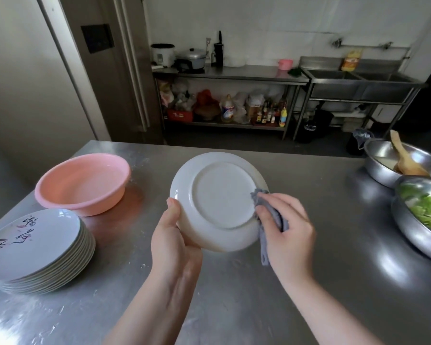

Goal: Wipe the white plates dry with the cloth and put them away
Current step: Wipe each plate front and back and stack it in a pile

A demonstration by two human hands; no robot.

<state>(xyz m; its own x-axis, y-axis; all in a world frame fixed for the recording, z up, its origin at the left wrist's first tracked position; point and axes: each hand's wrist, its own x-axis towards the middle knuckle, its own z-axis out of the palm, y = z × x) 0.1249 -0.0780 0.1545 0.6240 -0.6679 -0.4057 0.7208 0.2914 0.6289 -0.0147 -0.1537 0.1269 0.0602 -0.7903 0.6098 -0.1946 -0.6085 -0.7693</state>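
The white plate [217, 195] is held clear of the steel table [234, 295] at frame centre, tilted with its underside and foot ring facing the camera. The left hand [172, 235] grips its rim at about 8 o'clock, thumb on the underside and fingers curled out of sight behind. The right hand [286, 225] is closed around a bunched grey cloth [271, 215] and presses it against the underside at about 4 o'clock on the plate, a tail of cloth hanging below the hand. Judged status: underside wipe in progress; whether the eating face is dry cannot be told. A stack of plates [35, 247] stands at 9 o'clock on the table, with a pink basin [85, 180] just behind it at 10 o'clock. Two steel bowls sit at 3 o'clock, one of cut greens [426, 210], one with a wooden spatula [403, 160]. Risks: the plate is carried by one hand at a single rim point, so a firm push from the cloth on the opposite side could lever it out of a possibly damp grip onto the steel. The stack sits near the table's left edge and a careless placement could shift it. The dangling cloth could drag across the table and pick up moisture. Writing: the top plate of the stack carries dark brush-style characters with pink accents, not legible from here. Labels on the bottles on the far shelf are too small to read.
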